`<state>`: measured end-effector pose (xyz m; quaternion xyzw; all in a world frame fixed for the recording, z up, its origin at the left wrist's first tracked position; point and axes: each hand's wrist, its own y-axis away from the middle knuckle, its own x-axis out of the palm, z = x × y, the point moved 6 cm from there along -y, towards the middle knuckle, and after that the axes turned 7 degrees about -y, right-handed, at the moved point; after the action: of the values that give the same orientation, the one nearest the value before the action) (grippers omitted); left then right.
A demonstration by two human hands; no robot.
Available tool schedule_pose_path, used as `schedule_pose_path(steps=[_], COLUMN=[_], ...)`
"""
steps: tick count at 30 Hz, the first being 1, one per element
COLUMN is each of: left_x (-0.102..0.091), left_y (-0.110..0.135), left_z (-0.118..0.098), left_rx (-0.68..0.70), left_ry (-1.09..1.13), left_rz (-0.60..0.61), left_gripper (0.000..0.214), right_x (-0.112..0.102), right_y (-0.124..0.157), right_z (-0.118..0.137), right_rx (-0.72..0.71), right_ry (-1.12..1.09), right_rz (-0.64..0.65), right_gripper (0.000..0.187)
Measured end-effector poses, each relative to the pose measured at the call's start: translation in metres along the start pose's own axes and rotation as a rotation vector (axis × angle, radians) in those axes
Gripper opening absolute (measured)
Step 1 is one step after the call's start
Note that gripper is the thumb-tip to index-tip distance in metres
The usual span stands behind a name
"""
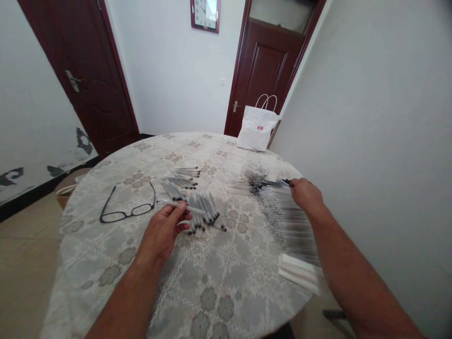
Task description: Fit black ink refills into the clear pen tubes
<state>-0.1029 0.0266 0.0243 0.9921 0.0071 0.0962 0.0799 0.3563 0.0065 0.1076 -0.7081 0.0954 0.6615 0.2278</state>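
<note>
My left hand [171, 220] pinches a translucent white pen barrel [192, 208] between thumb and fingers. It is held level over a pile of similar pens [201, 207] with dark ends, lying at mid-table. Smaller groups of these pens [180, 180] lie just behind. On the right, my right hand [306, 195] is closed, its fingertips at a small dark slender piece [286, 182] too blurred to name. Under and beside that hand spreads a large layer of pale barrels [282, 216]. Small black parts [257, 184] are heaped at its far left corner.
A round table with a flowered cloth [208, 299] carries everything. Black-framed glasses [129, 213] lie open on the left. A white paper bag [257, 129] stands at the far edge by the wall. A folded white item [300, 270] lies near the right edge.
</note>
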Motion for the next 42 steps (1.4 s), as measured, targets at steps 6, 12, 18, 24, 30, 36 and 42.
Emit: schedule_pose_path(steps=[6,12,18,24,30,36,42], left_x=[0.002,0.005,0.014,0.024,0.032,0.045,0.048], left_y=[0.002,0.003,0.007,0.016,0.027,0.043,0.041], left_z=[0.000,-0.001,-0.004,-0.002,-0.003,-0.005,-0.006], left_rx=[-0.026,-0.031,-0.019,-0.064,-0.024,0.134,0.342], left_ry=[-0.005,0.002,0.103,0.064,-0.082,-0.446,-0.723], left_rz=[0.004,0.029,0.175,0.350,0.472,0.662,0.582], left_gripper=[0.039,0.038,0.033,0.034,0.032,0.044,0.043], right_x=[0.016,0.007,-0.015,-0.031,-0.021,0.011,0.042], right_y=[-0.017,-0.007,0.056,0.150,0.153,0.155,0.161], right_z=[-0.016,-0.021,0.049,0.167,0.219,0.237,0.234], right_rx=[0.039,0.064,-0.211,-0.624,-0.519,-0.455,-0.354], right_ry=[0.002,0.008,-0.339,-0.961,-1.326,-1.620,-1.690], right_rz=[0.038,-0.049,-0.172,0.049,0.207,0.353,0.489], right_gripper=[0.036,0.037,0.024,0.021,0.038,0.027,0.024])
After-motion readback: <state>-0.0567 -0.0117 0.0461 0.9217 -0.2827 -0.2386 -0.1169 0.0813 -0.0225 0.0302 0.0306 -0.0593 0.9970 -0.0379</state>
